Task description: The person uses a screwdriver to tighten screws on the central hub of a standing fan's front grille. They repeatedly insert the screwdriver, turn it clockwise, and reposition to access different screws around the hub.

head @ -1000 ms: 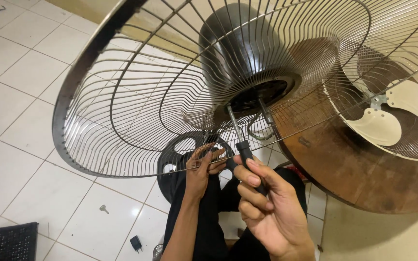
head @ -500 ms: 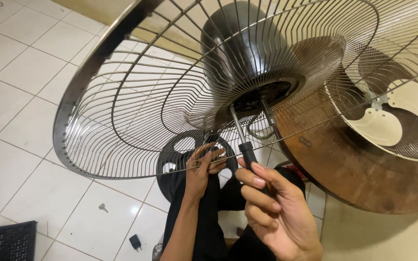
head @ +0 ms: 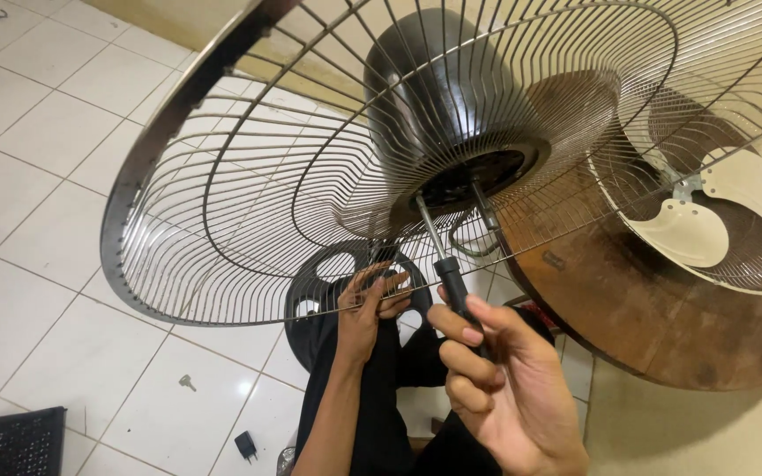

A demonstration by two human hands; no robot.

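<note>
A large wire fan guard [head: 222, 220] with a black motor housing [head: 438, 97] behind it fills the upper view. My right hand [head: 496, 388] grips the black handle of a screwdriver [head: 447, 269], whose metal shaft runs up to the black motor plate [head: 478, 172]. My left hand [head: 368, 304] reaches behind the guard's lower wires, fingers curled on the wires near its rim. Whether it holds a small part is hidden.
A round black plastic fan part [head: 346, 269] with holes lies below the guard. At right, a worn round wooden table [head: 654, 308] carries a second fan guard with cream blades [head: 707, 220]. A small screw [head: 187, 382], a black plug [head: 246, 443] and a black crate [head: 11, 441] lie on the white tiles.
The view has shifted slightly. My right hand and the screwdriver stay at the motor plate, and my left hand stays at the lower wires.
</note>
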